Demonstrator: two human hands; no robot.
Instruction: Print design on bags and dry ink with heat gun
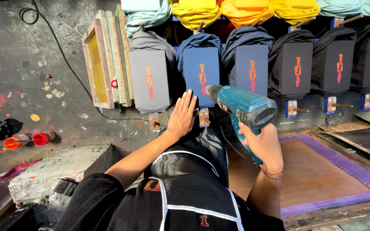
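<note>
My right hand (264, 143) grips the handle of a teal heat gun (241, 104) whose nozzle points at a blue shirt (200, 77) stretched on a printing board, with a red-orange print down its middle. My left hand (182, 114) lies flat, fingers spread, on the lower edge of that blue shirt, beside the grey shirt (150, 80) on the board to the left.
More boards to the right carry a navy shirt (250, 68) and black shirts (294, 68), each printed red. Wooden screen frames (105, 60) lean at left. A purple-edged screen (322, 171) lies at right. Folded yellow and teal shirts (219, 10) sit above. Red bottles (31, 139) lie on the floor.
</note>
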